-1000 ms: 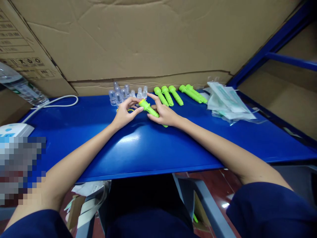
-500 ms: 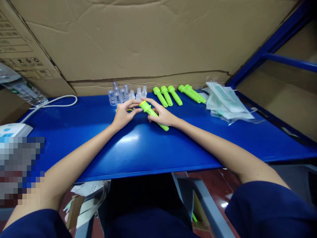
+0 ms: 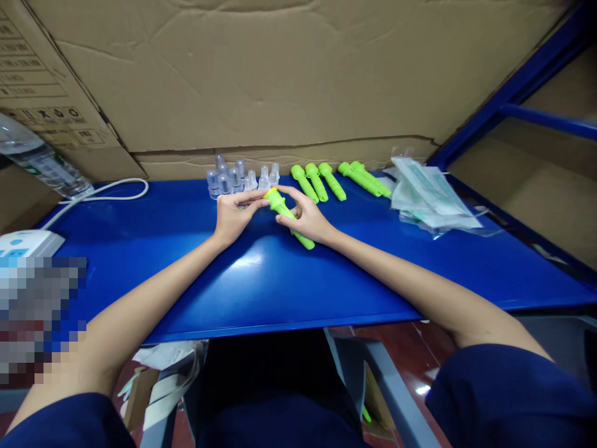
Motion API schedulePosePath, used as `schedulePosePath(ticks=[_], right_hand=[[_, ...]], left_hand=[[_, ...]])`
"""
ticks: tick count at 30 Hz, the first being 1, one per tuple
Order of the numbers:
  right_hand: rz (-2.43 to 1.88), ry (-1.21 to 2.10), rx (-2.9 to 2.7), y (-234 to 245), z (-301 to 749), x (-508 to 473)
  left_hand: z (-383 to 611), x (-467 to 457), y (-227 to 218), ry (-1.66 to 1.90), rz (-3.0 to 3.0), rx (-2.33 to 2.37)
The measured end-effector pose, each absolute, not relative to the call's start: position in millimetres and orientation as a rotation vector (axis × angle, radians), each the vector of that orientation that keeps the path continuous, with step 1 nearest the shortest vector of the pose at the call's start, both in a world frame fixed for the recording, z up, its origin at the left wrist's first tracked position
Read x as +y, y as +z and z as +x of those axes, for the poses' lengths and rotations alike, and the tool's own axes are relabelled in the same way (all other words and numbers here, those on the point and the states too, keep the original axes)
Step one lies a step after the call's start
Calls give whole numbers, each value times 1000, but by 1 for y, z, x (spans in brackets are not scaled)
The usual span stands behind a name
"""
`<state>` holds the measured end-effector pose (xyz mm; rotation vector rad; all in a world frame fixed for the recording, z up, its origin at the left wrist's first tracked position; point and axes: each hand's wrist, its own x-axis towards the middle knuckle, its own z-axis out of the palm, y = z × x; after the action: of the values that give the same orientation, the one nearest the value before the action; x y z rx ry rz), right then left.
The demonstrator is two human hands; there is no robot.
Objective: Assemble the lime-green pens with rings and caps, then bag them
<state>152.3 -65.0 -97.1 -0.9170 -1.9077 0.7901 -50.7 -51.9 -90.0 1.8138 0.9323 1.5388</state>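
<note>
A lime-green flashlight (image 3: 301, 238) with a yellow rim at its head lies slantwise across my fingers, just above the blue table. My right hand (image 3: 311, 218) wraps round its body, with the index finger reaching up to the head. From the left, my left hand (image 3: 236, 218) has its fingers and thumb closed at the yellow-rimmed end. Its fingertips partly cover that end, so what lies under them is hidden. Behind my left hand stand several small clear plastic caps (image 3: 224, 182). Several more green flashlights (image 3: 317, 183) lie in a row beyond my right hand.
Flat clear packets with pale green print (image 3: 433, 193) are piled at the back right. To the left are a water bottle (image 3: 41, 162), a white cable (image 3: 121, 190) and a white power strip (image 3: 32, 244). Cardboard (image 3: 261, 81) walls the back of the blue table (image 3: 224, 286).
My left fingers have straightened and closed in on the flashlight's yellow-rimmed end. A yellow ring shape seen by the left hand earlier is now out of sight. The view has shifted slightly.
</note>
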Motion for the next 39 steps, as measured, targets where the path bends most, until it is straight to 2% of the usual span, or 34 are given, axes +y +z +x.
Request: schedulePosePath(ticks=[14,22,39], right_hand=[[-928,861,-1726,-102,147,-64],[-904,901,-1777,-99,149,-67],[-901,834,-1755,-102,146,-66]], left_hand=[[-44,-54,-95,1557,1709,934],[-45,-58,-95,1682,1958,917],[-52,-57,-92,1671,2362,812]])
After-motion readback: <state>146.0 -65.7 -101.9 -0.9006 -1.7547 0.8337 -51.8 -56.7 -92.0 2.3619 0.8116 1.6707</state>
